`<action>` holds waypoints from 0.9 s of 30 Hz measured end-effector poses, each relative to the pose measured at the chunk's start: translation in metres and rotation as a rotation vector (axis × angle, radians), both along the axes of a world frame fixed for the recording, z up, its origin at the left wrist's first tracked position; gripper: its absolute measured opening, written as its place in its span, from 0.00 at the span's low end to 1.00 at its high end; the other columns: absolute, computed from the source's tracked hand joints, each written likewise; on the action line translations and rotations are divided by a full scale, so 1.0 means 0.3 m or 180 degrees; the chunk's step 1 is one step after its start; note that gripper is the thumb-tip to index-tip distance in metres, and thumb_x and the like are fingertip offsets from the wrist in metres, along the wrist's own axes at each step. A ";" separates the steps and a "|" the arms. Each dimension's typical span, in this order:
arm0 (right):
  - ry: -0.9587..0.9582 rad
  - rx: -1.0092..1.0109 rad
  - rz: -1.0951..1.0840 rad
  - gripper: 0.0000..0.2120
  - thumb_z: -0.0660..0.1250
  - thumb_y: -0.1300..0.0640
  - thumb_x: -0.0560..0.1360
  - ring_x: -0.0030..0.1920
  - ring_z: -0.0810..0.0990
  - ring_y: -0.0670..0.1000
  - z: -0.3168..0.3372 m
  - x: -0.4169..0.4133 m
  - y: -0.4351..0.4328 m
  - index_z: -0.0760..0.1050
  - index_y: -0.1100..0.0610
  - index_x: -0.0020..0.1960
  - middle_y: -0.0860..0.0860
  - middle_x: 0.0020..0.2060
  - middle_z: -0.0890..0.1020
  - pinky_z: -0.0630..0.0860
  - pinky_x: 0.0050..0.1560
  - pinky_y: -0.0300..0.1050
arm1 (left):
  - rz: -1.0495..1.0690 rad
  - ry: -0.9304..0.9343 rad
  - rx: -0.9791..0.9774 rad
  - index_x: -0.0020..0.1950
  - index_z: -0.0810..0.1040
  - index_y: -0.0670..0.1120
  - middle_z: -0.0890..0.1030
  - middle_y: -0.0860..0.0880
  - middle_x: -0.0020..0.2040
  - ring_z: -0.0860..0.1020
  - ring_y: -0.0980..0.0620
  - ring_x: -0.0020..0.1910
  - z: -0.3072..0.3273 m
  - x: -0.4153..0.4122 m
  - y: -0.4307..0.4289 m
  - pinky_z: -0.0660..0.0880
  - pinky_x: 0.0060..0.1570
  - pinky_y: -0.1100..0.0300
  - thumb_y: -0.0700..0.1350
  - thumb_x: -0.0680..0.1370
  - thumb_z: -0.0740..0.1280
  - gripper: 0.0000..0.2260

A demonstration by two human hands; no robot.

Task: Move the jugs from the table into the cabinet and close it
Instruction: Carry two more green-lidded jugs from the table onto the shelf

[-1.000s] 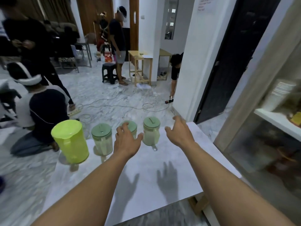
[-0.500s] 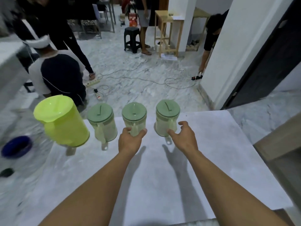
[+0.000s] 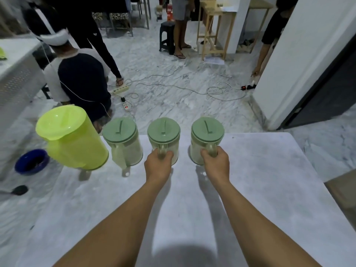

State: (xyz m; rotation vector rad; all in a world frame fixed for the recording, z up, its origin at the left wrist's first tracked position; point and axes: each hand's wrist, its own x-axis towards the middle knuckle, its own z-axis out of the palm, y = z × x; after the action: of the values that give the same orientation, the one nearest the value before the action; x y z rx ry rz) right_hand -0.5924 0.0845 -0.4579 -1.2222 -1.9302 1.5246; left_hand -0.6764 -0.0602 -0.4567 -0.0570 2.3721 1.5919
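Both hands have now closed on handles: the left hand (image 3: 158, 165) grips the middle jug (image 3: 163, 138), the right hand (image 3: 215, 164) the right-most jug (image 3: 207, 137), both still on the table's (image 3: 269, 189) far edge, ready for lifting.

Left hand (image 3: 158, 164): a second ago open above the table (image 3: 269, 189); half a second ago at the middle jug (image 3: 164, 138); now fingers (image 3: 167, 154) wrapped round its handle.
Right hand (image 3: 216, 162): a second ago spread open in the air; half a second ago touching the right jug (image 3: 207, 137); now fist closed round its handle.
View: tilted downward; the cabinet at right gone from frame.
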 end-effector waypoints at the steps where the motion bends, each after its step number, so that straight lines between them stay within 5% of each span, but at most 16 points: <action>1: 0.0016 0.0006 -0.0028 0.04 0.69 0.54 0.75 0.39 0.79 0.50 0.002 0.001 0.000 0.76 0.54 0.44 0.50 0.38 0.81 0.73 0.37 0.44 | 0.0029 0.0027 0.0010 0.41 0.79 0.45 0.82 0.47 0.38 0.80 0.44 0.42 0.003 -0.002 0.000 0.72 0.40 0.55 0.49 0.73 0.67 0.08; 17: 0.0439 0.0194 -0.0549 0.05 0.68 0.56 0.73 0.33 0.75 0.51 0.365 0.140 -0.041 0.75 0.56 0.41 0.51 0.34 0.78 0.70 0.34 0.45 | -0.0178 0.0598 0.0464 0.39 0.77 0.38 0.81 0.40 0.34 0.78 0.41 0.34 0.418 0.053 -0.032 0.73 0.35 0.52 0.51 0.70 0.66 0.15; 27: 0.0810 0.0567 -0.1314 0.08 0.67 0.57 0.74 0.30 0.69 0.50 0.745 0.392 -0.259 0.71 0.56 0.38 0.49 0.29 0.71 0.65 0.32 0.44 | -0.1154 0.0742 0.0924 0.40 0.76 0.36 0.79 0.39 0.33 0.73 0.46 0.31 0.771 0.161 -0.120 0.68 0.32 0.55 0.49 0.71 0.67 0.15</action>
State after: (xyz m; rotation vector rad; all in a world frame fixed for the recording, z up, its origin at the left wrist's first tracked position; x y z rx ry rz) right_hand -0.4747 0.0068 -0.2345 -1.1917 -1.5010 1.2010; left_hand -0.6280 -0.0963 -0.2253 0.6115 2.1187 1.8099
